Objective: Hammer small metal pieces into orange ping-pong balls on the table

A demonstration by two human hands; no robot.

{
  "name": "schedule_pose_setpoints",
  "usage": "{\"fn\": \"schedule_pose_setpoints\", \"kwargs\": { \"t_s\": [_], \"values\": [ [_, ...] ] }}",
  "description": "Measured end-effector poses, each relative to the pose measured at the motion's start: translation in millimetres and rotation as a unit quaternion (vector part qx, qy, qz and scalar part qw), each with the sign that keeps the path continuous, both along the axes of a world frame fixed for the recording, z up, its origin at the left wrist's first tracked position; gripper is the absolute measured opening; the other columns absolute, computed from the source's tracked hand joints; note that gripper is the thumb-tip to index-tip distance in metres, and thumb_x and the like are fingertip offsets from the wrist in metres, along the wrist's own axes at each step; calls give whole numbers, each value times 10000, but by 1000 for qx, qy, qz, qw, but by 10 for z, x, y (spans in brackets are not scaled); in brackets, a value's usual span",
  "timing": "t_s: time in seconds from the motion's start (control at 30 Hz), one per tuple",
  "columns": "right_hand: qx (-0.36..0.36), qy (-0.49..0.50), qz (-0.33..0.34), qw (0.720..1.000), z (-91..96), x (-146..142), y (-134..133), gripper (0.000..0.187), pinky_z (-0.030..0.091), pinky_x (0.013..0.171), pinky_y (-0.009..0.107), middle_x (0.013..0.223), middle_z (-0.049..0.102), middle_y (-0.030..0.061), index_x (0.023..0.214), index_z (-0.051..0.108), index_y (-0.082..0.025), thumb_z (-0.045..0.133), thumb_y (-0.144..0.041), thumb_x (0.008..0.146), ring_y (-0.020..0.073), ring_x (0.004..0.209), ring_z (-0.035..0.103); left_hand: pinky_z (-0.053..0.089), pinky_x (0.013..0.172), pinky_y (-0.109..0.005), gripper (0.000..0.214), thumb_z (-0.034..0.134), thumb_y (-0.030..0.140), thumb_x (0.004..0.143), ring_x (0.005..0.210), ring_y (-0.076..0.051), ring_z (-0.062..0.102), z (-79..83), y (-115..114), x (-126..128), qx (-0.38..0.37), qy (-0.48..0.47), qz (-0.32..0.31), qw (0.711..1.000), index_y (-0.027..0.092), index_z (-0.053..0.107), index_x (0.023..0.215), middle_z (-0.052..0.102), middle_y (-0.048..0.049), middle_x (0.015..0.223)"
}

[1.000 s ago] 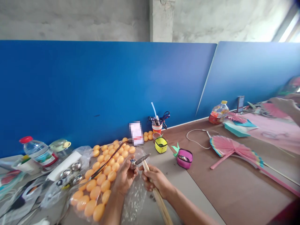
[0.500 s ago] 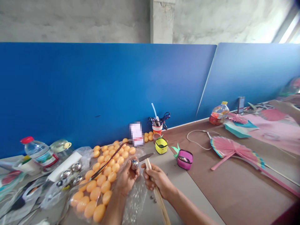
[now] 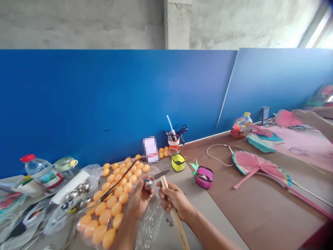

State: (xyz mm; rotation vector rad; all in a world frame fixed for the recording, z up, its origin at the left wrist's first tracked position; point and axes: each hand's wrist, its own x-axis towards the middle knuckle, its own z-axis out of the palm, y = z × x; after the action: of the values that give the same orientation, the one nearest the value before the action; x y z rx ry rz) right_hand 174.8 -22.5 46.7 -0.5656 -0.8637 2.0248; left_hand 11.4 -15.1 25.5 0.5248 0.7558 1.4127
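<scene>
My left hand (image 3: 138,201) is closed around a shiny silver ball (image 3: 148,184), whose top shows between thumb and fingers. Just right of it, my right hand (image 3: 174,201) grips a hammer by its pale wooden handle (image 3: 179,232). The hammer's dark, tapered head (image 3: 161,174) lies crosswise at the handle's upper end, its left end close to the ball and its point toward the right. Beneath the hands, clear plastic (image 3: 149,222) covers part of the grey table. A few small dark bits (image 3: 169,222) lie beside the handle.
Orange balls (image 3: 111,201) in clear plastic fill the left, with more silver balls (image 3: 83,186) and a red-capped bottle (image 3: 43,172) beyond. Yellow (image 3: 178,163) and purple (image 3: 204,177) pouches stand ahead. A pink fan (image 3: 260,165) lies right. Another person's hand (image 3: 303,116) holds pink folded material.
The view has shifted slightly. My hands keep their grips on the ball and hammer with hardly any movement. At far right, the other person's hand has raised the pink piece.
</scene>
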Motion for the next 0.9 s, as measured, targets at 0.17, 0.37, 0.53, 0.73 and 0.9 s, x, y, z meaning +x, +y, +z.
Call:
{"fn": "schedule_pose_setpoints", "kwargs": {
  "t_s": [0.17,0.37,0.53,0.73,0.9],
  "values": [
    [-5,-27,21,999,10,7,3,370,204,387,217,582,526,-99,921,552,-188,755,-399,694,17,331,297,449,512,-231,438,855,421,669,567,-118,565,-31,9,-1,-18,14,1,1000,144,681,960,661,-28,759],
    [-9,7,-11,1000,47,23,4,409,192,392,210,587,511,-108,977,558,-192,749,-406,686,10,340,280,427,503,-234,475,839,452,681,572,-125,573,-19,-2,16,4,19,-12,1000,146,668,1001,681,-57,833],
    [-12,-52,52,997,21,3,-12,365,187,382,215,568,511,-107,925,548,-190,740,-393,691,19,329,285,433,513,-246,438,825,456,695,565,-133,551,2,-5,-6,-3,29,-3,1000,135,680,954,610,-13,688],
    [-8,-3,18,1000,22,29,-2,371,188,397,212,601,517,-103,981,558,-191,734,-393,725,11,344,278,428,531,-249,389,831,424,698,586,-126,560,-7,-8,-26,18,27,-4,999,159,680,939,628,-16,765],
    [-14,-17,44,999,33,33,4,390,189,385,216,584,514,-107,945,555,-185,755,-392,682,13,332,275,453,560,-258,437,846,402,686,627,-140,594,-17,-17,-24,10,18,1,1000,172,665,1010,655,-22,818]
  ]
}}
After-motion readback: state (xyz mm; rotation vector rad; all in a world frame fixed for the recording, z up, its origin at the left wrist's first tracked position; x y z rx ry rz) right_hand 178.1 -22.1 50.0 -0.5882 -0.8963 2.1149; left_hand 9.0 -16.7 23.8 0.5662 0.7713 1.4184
